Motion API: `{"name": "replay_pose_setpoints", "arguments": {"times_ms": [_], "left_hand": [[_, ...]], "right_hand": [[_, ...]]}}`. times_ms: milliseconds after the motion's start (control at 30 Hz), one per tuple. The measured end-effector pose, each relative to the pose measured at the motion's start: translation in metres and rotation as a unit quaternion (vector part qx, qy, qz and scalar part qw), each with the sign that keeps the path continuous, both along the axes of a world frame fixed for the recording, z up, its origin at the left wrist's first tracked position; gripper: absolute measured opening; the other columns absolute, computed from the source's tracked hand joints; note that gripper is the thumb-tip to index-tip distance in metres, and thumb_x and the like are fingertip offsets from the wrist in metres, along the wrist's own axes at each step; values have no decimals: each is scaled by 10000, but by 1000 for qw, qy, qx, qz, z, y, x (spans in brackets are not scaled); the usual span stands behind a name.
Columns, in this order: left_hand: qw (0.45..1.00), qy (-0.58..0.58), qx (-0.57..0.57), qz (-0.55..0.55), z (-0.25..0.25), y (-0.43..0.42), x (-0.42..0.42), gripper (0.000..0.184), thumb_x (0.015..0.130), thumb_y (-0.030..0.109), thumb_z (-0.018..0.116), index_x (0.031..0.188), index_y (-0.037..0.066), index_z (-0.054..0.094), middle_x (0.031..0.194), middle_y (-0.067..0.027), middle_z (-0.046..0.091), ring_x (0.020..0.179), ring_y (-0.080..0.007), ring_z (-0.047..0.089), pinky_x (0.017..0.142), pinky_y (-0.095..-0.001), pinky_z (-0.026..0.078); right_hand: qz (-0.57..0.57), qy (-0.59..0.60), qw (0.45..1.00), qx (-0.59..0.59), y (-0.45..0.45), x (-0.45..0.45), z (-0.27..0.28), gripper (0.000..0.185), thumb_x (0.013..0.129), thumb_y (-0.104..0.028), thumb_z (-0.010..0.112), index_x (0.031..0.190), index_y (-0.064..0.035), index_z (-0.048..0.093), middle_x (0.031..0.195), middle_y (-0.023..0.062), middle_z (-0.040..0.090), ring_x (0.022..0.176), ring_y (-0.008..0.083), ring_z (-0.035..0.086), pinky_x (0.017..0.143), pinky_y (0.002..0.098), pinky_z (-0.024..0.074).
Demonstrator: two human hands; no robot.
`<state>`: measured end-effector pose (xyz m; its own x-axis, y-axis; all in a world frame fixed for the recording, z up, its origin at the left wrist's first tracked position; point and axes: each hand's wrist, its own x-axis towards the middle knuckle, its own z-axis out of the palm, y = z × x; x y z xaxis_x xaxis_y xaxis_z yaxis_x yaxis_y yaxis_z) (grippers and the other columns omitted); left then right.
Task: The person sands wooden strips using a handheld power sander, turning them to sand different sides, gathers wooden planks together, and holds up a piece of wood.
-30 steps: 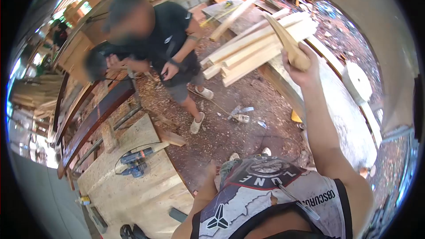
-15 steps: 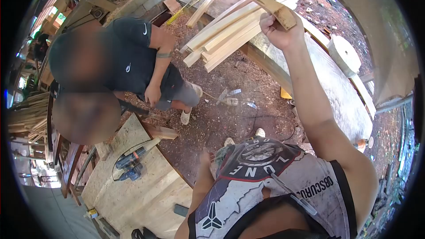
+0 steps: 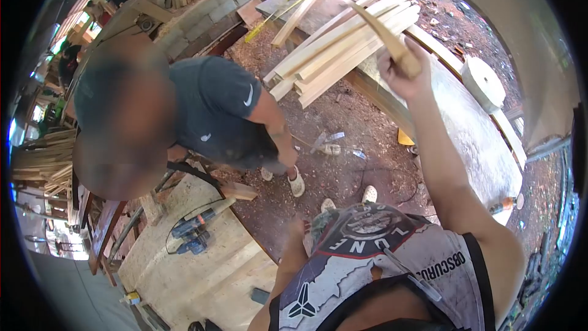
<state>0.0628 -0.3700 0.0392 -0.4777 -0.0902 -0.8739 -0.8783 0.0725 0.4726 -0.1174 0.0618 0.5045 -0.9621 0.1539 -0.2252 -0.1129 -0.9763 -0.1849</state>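
My right hand [image 3: 401,76] is raised over the workbench at the right, its fingers wrapped round one end of a narrow wooden strip [image 3: 384,32]. The strip tilts away from me, its far end above a pile of sawn wooden strips [image 3: 349,49]. The pile lies across the far part of the bench [image 3: 471,129]. My left hand [image 3: 298,228] hangs low beside my waist, close to the edge of a plywood-topped table [image 3: 226,270]. Its fingers are too small and blurred to make out.
A co-worker in a dark shirt [image 3: 214,110] stands at the left, near the table. A corded power tool [image 3: 193,233] lies on the plywood. A white roll [image 3: 482,84] and an orange-and-dark tool [image 3: 502,206] are on the right bench. Shavings litter the floor [image 3: 331,178].
The wooden strip in my right hand has turned and now shows a narrower side. The co-worker has shifted right, towards me. The whole view has moved slightly.
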Motion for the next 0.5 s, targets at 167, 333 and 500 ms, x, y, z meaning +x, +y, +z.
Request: {"name": "replay_pose_setpoints", "arguments": {"times_ms": [167, 333, 500], "left_hand": [[998, -29, 4, -57, -41, -17, 8, 761, 999, 689, 366, 1163, 11, 671, 1102, -176, 734, 932, -319, 694, 867, -482, 517], [985, 23, 14, -168, -99, -54, 12, 736, 1015, 656, 366, 1205, 9, 661, 1127, -166, 736, 900, -317, 695, 756, -475, 554], [986, 26, -79, -144, -34, -9, -25, 635, 1016, 581, 446, 1120, -4, 671, 974, -163, 745, 752, -278, 693, 661, -431, 552]], "right_hand": [[80, 124, 988, -46, 15, 50, -102, 545, 1031, -394, 535, 1332, 54, 460, 993, 147, 587, 778, 198, 634, 611, 309, 544], [8, 49, 997, -61, 29, 119, -133, 668, 1042, -443, 525, 1472, 36, 347, 967, 107, 578, 713, 169, 595, 547, 252, 497], [131, 178, 973, -66, 33, 196, -127, 685, 1022, -445, 556, 1472, 33, 360, 933, 60, 540, 752, 170, 575, 576, 302, 513]]}}
